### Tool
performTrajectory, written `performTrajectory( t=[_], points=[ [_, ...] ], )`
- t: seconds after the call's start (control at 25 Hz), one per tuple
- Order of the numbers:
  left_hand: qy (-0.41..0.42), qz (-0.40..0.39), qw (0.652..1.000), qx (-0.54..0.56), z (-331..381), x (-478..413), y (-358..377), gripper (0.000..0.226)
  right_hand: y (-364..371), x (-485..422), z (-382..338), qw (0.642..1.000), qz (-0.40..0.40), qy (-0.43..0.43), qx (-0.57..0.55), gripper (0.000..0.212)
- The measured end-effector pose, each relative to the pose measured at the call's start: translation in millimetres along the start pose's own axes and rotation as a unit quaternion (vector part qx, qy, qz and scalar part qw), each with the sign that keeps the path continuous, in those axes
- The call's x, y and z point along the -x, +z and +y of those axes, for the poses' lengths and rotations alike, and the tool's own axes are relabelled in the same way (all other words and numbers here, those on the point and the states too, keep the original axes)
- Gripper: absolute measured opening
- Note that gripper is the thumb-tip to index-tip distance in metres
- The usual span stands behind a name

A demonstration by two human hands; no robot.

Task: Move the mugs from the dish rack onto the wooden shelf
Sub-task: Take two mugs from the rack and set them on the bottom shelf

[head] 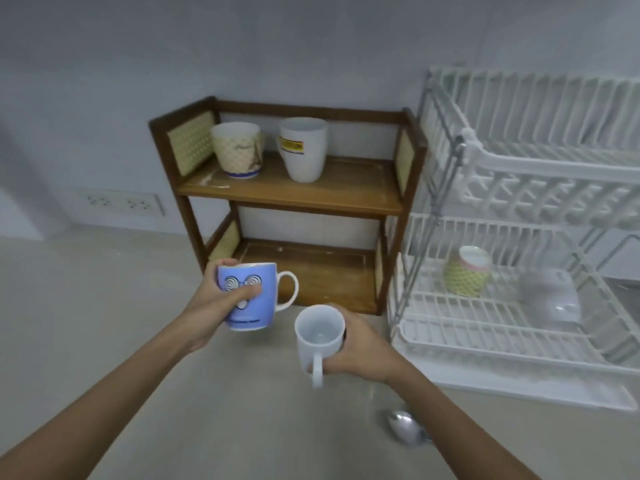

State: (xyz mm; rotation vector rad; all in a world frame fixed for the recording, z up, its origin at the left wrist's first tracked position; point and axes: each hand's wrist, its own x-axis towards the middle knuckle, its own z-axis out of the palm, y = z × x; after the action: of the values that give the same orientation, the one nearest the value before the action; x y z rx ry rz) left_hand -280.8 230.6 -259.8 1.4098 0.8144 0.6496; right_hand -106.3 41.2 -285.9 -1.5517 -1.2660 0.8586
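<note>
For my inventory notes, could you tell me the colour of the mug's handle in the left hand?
White, on a blue mug; head view.

A single head-worn wide-angle view looks forward and down from above the counter (104, 341), facing the wall. The shelf (291, 195) sits centre, fairly near; the rack (519, 306) is right of it, cut by the frame edge.
</note>
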Motion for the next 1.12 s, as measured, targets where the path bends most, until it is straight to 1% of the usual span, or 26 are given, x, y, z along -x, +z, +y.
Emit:
performTrajectory(
  t=[0.08, 0.16, 0.2, 0.28, 0.36, 0.48, 0.56, 0.64, 0.84, 1.0, 1.08, 1.12],
  points=[
    [0.029, 0.051, 0.993, -0.104, -9, -32, -16, 0.070, 19, -41, 7, 0.995, 0.092, 0.031, 0.025, 0.060],
    [0.059, 0.064, 0.977, -0.196, -15, -62, -22, 0.084, 26, -82, 14, 0.978, 0.188, 0.089, 0.035, 0.063],
    [0.082, 0.067, 0.967, -0.231, -17, -76, -23, 0.090, 26, -102, 17, 0.966, 0.222, 0.120, 0.047, 0.067],
    [0.124, 0.068, 0.953, -0.269, -22, -101, -19, 0.093, 22, -134, 21, 0.949, 0.250, 0.173, 0.085, 0.075],
    [0.126, 0.071, 0.947, -0.286, -30, -125, -14, 0.091, 18, -161, 25, 0.935, 0.259, 0.209, 0.122, 0.080],
    [0.080, 0.080, 0.943, -0.313, -44, -157, -9, 0.093, 18, -195, 36, 0.918, 0.281, 0.244, 0.137, 0.085],
    [0.049, 0.096, 0.945, -0.309, -52, -173, -7, 0.096, 17, -211, 44, 0.910, 0.290, 0.256, 0.150, 0.083],
    [0.030, 0.098, 0.947, -0.303, -59, -186, -9, 0.101, 16, -223, 54, 0.905, 0.286, 0.267, 0.169, 0.077],
    [0.030, 0.097, 0.947, -0.305, -69, -196, -11, 0.103, 13, -235, 66, 0.913, 0.253, 0.256, 0.193, 0.071],
    [0.012, 0.076, 0.947, -0.312, -59, -188, -8, 0.102, 14, -231, 62, 0.924, 0.220, 0.239, 0.201, 0.072],
    [0.020, 0.078, 0.948, -0.307, -51, -171, -4, 0.094, 13, -220, 53, 0.929, 0.229, 0.222, 0.186, 0.066],
    [0.038, 0.088, 0.948, -0.302, -48, -159, -2, 0.087, 14, -210, 46, 0.933, 0.237, 0.209, 0.173, 0.063]
  ],
)
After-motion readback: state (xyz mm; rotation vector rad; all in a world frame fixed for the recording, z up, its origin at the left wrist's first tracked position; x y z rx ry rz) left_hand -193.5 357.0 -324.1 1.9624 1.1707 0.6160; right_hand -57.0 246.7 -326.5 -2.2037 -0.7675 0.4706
